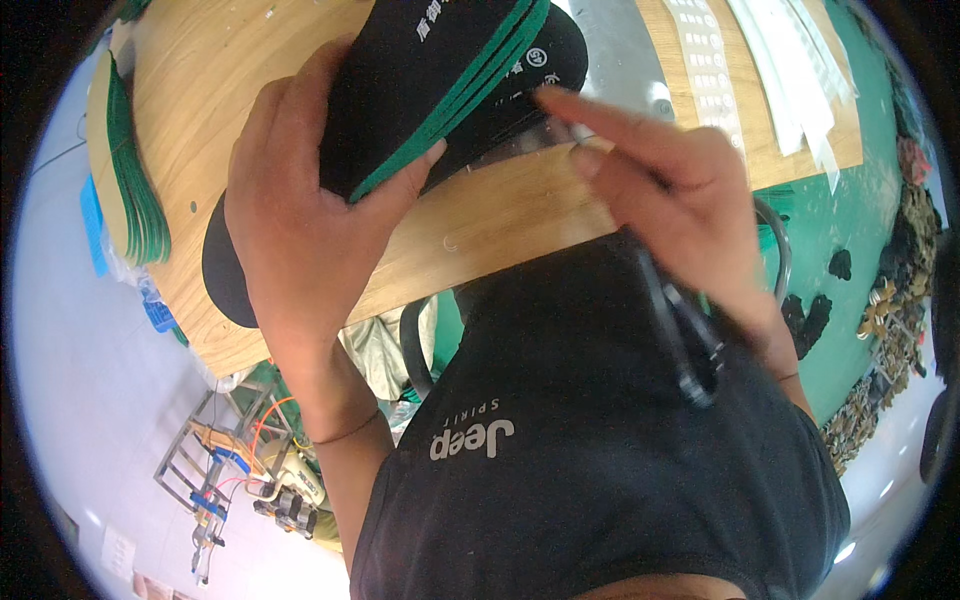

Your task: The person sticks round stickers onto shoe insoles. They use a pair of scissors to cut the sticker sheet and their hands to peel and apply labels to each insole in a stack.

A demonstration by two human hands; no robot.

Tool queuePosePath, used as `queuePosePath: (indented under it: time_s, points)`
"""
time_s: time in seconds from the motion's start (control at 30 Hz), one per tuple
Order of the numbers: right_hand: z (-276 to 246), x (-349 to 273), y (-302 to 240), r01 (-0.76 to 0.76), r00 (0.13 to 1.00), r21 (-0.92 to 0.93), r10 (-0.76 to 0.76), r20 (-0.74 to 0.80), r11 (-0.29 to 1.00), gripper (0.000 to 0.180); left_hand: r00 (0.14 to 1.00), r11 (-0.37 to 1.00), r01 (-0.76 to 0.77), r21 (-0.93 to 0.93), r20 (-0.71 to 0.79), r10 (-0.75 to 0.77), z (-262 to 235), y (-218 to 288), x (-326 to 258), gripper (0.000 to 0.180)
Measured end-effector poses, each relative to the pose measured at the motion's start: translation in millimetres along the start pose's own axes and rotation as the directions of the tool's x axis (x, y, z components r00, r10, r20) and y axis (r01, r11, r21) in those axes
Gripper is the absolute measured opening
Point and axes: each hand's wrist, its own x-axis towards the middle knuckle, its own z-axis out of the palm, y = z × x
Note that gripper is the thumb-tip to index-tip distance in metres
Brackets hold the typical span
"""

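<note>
My left hand (pixel 300 210) is closed round a stack of black insoles (pixel 375 100) with green edges, its thumb along the near side and its fingers over the far left side. The stack tilts above the wooden table, its layers fanned a little apart, and white print shows on the black faces. Another black rounded end (pixel 228 275) pokes out beneath the left hand. My right hand (pixel 670 190), slightly blurred, hovers right of the stack. Its index finger stretches toward the printed end, apart from the thumb, while the other fingers curl; nothing plainly shows in it.
On the wooden table (pixel 470 225), a strip of printed labels (pixel 705 70) and white strips (pixel 790 80) lie at the right. More green-edged insoles (pixel 130 170) are stacked at the left edge. A metal-framed machine (pixel 215 460) stands lower left; a heap of small pieces (pixel 885 350) lies far right.
</note>
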Motion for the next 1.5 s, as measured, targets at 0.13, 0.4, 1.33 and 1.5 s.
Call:
queuePosePath:
  time_s: [0.13,0.4,1.33,1.5]
  points:
    - [-3,-5,-5,-0.026,0.999,-0.036,0.025,-0.027,0.999,0.034,0.999,0.996,-0.034,0.087,0.031,0.031,-5,1,1,0.043]
    - [8,-11,-1,0.060,0.998,-0.019,-0.060,-0.016,0.998,0.035,0.972,0.981,0.193,-0.011,0.140,-0.189,-13,14,-2,0.045]
    - [0,-15,5,-0.072,0.997,0.150,0.067,0.039,0.986,0.036,1.000,0.977,0.009,0.212,0.020,-0.013,17,25,3,0.058]
    - [-1,-16,1,-0.064,0.998,0.151,0.061,0.024,0.986,0.036,1.000,0.980,-0.008,0.199,0.010,0.007,17,27,5,0.063]
